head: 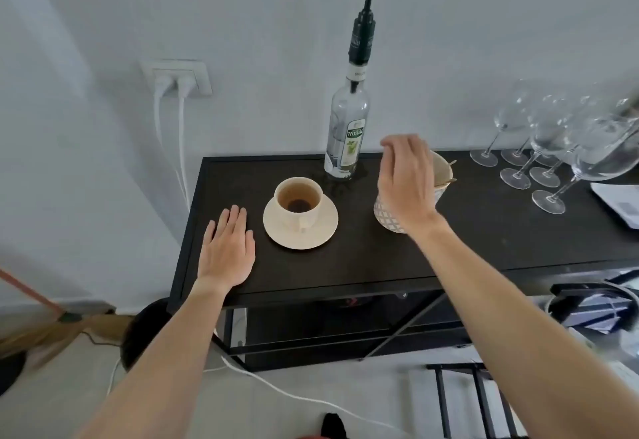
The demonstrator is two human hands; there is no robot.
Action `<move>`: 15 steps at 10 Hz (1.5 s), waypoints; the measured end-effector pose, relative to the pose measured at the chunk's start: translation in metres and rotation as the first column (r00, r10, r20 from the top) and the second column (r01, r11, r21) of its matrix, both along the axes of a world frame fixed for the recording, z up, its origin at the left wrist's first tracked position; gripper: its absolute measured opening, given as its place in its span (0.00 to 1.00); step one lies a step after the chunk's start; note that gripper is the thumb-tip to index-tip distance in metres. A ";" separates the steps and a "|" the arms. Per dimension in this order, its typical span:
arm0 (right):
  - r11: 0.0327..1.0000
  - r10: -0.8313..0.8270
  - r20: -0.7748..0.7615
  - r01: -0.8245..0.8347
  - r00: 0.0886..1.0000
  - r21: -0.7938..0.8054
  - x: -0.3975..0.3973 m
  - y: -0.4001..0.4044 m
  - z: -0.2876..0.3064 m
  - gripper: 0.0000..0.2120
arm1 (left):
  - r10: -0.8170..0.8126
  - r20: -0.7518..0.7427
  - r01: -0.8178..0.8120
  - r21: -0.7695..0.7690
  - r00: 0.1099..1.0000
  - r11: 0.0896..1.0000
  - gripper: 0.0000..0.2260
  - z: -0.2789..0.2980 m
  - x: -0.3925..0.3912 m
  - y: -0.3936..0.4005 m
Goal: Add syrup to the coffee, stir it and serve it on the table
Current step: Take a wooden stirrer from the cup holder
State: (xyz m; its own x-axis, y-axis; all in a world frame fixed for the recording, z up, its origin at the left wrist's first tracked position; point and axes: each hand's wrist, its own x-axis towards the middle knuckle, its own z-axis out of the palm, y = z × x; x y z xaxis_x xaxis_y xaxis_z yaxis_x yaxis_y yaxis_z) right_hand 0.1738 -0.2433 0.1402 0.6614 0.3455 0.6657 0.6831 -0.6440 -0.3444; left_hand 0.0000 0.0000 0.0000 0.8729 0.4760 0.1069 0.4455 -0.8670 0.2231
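A cream coffee cup [298, 200] with a little dark coffee stands on a cream saucer [325, 227] on the black console table [484, 231]. Behind it stands a clear syrup bottle [345, 134] with a tall black pump. Right of the cup is a patterned pot [387, 212] holding wooden stirrers [449, 181]. My left hand [226, 248] lies flat on the table, left of the saucer, holding nothing. My right hand [404, 179] hovers over the pot with loosely curled fingers, covering much of it; nothing shows in its grasp.
Several wine glasses [553, 148] stand at the table's back right, papers [619, 203] beyond them. A wall socket [179, 79] with white cables hangs left of the table. A broom [52, 310] lies on the floor left; a shelf sits below the tabletop.
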 end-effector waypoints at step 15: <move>0.972 0.159 -0.358 -0.082 0.920 0.220 -0.039 0.059 0.013 0.05 | 0.013 -0.039 -0.013 -0.002 0.999 1.000 0.25 0.002 -0.001 0.001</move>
